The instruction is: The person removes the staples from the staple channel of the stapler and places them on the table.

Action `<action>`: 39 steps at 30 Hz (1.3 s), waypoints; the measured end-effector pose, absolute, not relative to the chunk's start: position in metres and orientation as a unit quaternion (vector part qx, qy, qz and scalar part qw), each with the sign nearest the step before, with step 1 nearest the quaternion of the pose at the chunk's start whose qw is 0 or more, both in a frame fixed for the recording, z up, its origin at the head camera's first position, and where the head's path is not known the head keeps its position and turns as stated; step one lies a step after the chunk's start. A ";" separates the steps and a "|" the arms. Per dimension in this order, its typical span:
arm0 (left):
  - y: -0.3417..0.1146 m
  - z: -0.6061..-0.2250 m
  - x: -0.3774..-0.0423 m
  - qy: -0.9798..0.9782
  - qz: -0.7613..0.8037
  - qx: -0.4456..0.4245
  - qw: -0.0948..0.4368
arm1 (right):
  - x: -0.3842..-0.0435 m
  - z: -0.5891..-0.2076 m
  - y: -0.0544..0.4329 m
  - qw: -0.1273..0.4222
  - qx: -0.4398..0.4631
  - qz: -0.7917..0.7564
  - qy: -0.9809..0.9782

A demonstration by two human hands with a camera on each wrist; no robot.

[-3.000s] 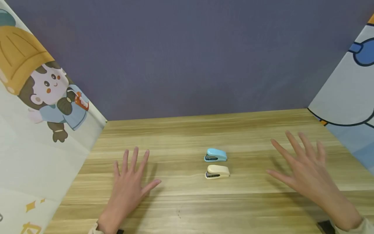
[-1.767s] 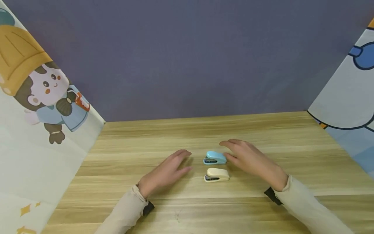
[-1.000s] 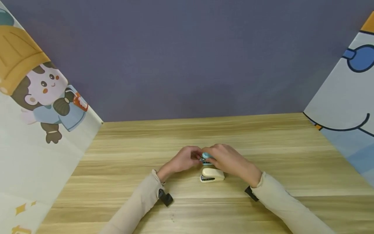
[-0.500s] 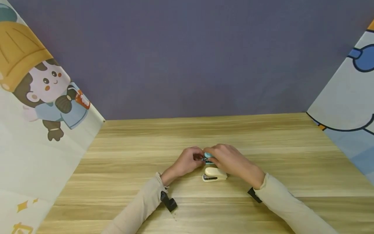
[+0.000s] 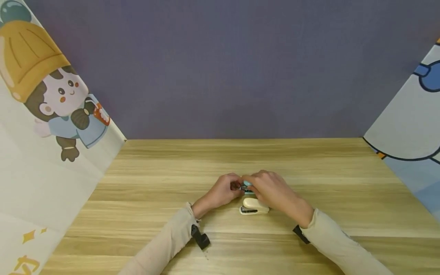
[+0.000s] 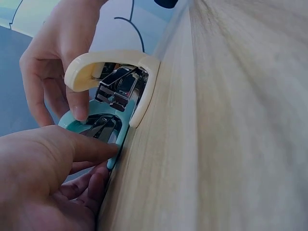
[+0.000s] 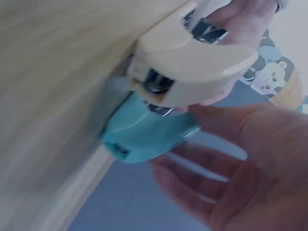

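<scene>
A small light-blue stapler (image 5: pixel 249 192) lies on the table behind a cream stapler (image 5: pixel 256 205), mostly hidden by the hands in the head view. My left hand (image 5: pixel 221 191) pinches the front end of the blue stapler's base, thumb on top and fingers curled below, as the left wrist view shows. Across from it, my right hand (image 5: pixel 275 191) grips the blue stapler's upper arm between thumb and fingers. In the right wrist view the blue stapler's rear (image 7: pixel 139 134) shows below the cream stapler (image 7: pixel 192 62). Neither hand is seen holding the cream one.
The wood-grain table (image 5: pixel 154 164) ends at a dark blue-grey panel (image 5: pixel 220 76) at the back. A printed cartoon wall (image 5: pixel 31 183) stands at the left, another (image 5: pixel 412 126) at the right. Black wrist cameras (image 5: pixel 200 237) hang under both sleeves.
Both hands came inward from spread positions at the table's sides and took hold of the blue stapler. Over the last second they have hardly moved. The cream stapler stays in place.
</scene>
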State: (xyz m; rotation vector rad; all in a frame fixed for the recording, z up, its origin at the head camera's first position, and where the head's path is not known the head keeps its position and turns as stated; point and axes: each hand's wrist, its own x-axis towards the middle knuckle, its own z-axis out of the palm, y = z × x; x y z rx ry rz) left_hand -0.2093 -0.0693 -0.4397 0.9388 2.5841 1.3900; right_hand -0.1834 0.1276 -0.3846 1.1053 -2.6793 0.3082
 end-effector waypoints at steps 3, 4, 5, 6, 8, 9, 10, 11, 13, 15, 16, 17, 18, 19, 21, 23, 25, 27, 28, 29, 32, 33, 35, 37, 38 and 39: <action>-0.069 -0.441 -0.208 0.838 0.452 0.305 0.025 | -0.179 -0.383 0.124 0.127 0.358 0.087 -0.921; -0.069 -0.441 -0.208 0.838 0.453 0.305 0.024 | -0.178 -0.383 0.123 0.126 0.354 0.086 -0.923; -0.070 -0.441 -0.207 0.837 0.454 0.304 0.024 | -0.176 -0.383 0.122 0.123 0.351 0.086 -0.924; -0.070 -0.441 -0.207 0.837 0.455 0.303 0.024 | -0.175 -0.383 0.121 0.120 0.350 0.087 -0.925; -0.071 -0.441 -0.206 0.836 0.457 0.302 0.026 | -0.174 -0.384 0.120 0.120 0.350 0.088 -0.925; -0.071 -0.442 -0.205 0.837 0.457 0.300 0.027 | -0.173 -0.385 0.119 0.121 0.351 0.091 -0.924; -0.071 -0.442 -0.204 0.837 0.457 0.300 0.026 | -0.173 -0.386 0.119 0.123 0.351 0.096 -0.923; -0.072 -0.442 -0.204 0.837 0.458 0.300 0.025 | -0.172 -0.386 0.118 0.126 0.352 0.102 -0.922; -0.073 -0.443 -0.203 0.836 0.458 0.301 0.023 | -0.171 -0.387 0.118 0.130 0.352 0.116 -0.920; -0.074 -0.444 -0.202 0.835 0.458 0.302 0.022 | -0.170 -0.387 0.118 0.130 0.349 0.129 -0.919; -0.074 -0.444 -0.202 0.835 0.458 0.303 0.022 | -0.169 -0.387 0.117 0.129 0.347 0.130 -0.920; -0.074 -0.444 -0.202 0.835 0.459 0.303 0.023 | -0.169 -0.387 0.118 0.124 0.342 0.137 -0.921; -0.075 -0.445 -0.202 0.834 0.460 0.304 0.023 | -0.168 -0.386 0.118 0.118 0.338 0.144 -0.923; -0.075 -0.445 -0.201 0.835 0.460 0.302 0.024 | -0.168 -0.386 0.118 0.111 0.332 0.151 -0.924; -0.076 -0.445 -0.201 0.835 0.461 0.300 0.026 | -0.167 -0.384 0.119 0.098 0.323 0.167 -0.926; -0.077 -0.445 -0.201 0.835 0.463 0.297 0.028 | -0.167 -0.383 0.119 0.085 0.315 0.186 -0.927; -0.077 -0.445 -0.199 0.834 0.465 0.295 0.033 | -0.165 -0.383 0.120 0.082 0.308 0.197 -0.927; -0.078 -0.446 -0.199 0.832 0.467 0.296 0.037 | -0.164 -0.385 0.121 0.086 0.297 0.211 -0.927; -0.078 -0.446 -0.198 0.832 0.468 0.296 0.038 | -0.163 -0.386 0.122 0.091 0.290 0.218 -0.927; -0.078 -0.447 -0.198 0.832 0.467 0.298 0.038 | -0.162 -0.387 0.123 0.094 0.283 0.228 -0.927; -0.077 -0.448 -0.196 0.831 0.465 0.302 0.037 | -0.159 -0.390 0.125 0.105 0.263 0.258 -0.924; -0.077 -0.448 -0.196 0.832 0.464 0.304 0.036 | -0.159 -0.391 0.125 0.108 0.258 0.266 -0.922; -0.076 -0.449 -0.195 0.832 0.463 0.305 0.034 | -0.157 -0.392 0.127 0.110 0.249 0.284 -0.919; -0.075 -0.449 -0.194 0.831 0.463 0.306 0.034 | -0.155 -0.393 0.128 0.116 0.243 0.298 -0.916; -0.074 -0.450 -0.193 0.831 0.462 0.307 0.033 | -0.155 -0.394 0.130 0.116 0.240 0.307 -0.913; -0.074 -0.450 -0.193 0.832 0.461 0.308 0.032 | -0.154 -0.395 0.132 0.116 0.238 0.318 -0.910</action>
